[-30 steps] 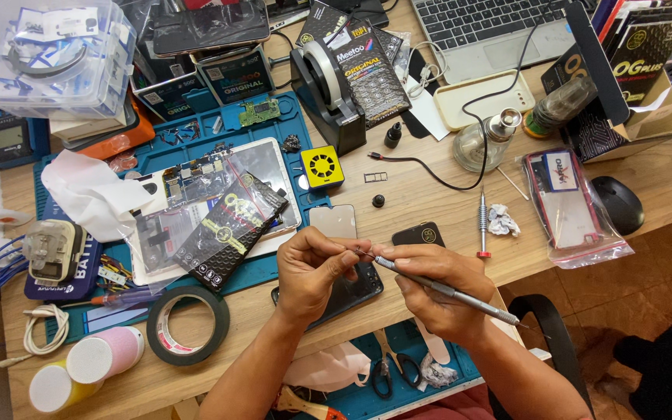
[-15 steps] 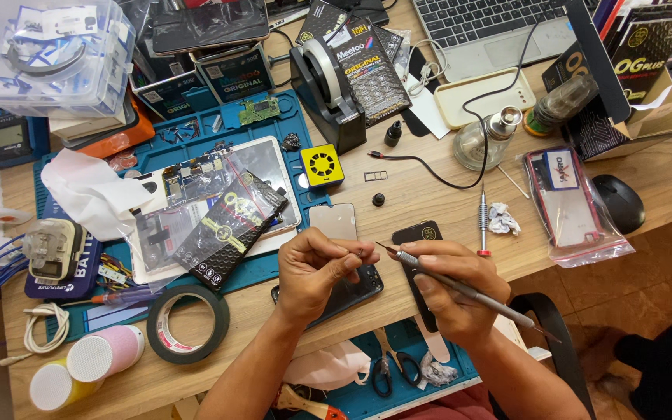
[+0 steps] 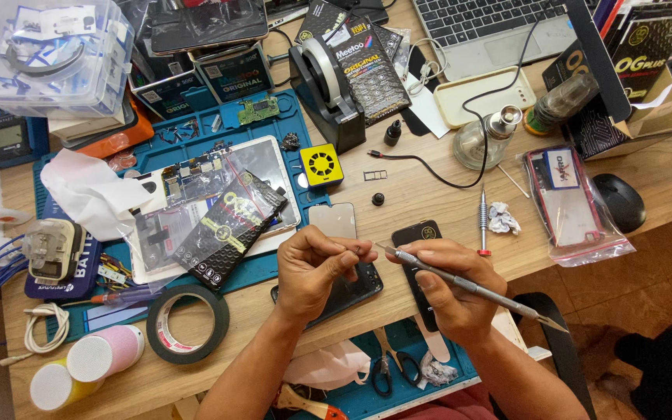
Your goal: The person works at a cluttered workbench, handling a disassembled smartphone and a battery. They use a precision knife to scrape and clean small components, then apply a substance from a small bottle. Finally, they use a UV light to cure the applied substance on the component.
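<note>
My left hand (image 3: 314, 271) is closed, its thumb and forefinger pinching something too small to make out, above a dark phone (image 3: 349, 288) lying flat on the wooden bench. My right hand (image 3: 454, 289) grips a slim metal precision tool (image 3: 468, 285), whose tip points left toward the fingertips of the left hand. The tool's long handle sticks out to the lower right. A small black phone cover (image 3: 416, 233) lies just beyond my right hand, and a grey glass panel (image 3: 334, 220) lies beyond my left.
A blue work mat (image 3: 196, 140) holds an opened white tablet (image 3: 270, 167) and a black packet (image 3: 227, 231). Around are a black tape roll (image 3: 188, 323), tape dispenser (image 3: 324, 82), yellow box (image 3: 321, 165), screwdriver (image 3: 482, 220), glass bottle (image 3: 485, 140), laptop (image 3: 491, 27), mouse (image 3: 618, 201), scissors (image 3: 389, 365).
My right hand has turned slightly, bringing the tool's tip a little nearer the left fingertips. My left hand stays pinched over the phone.
</note>
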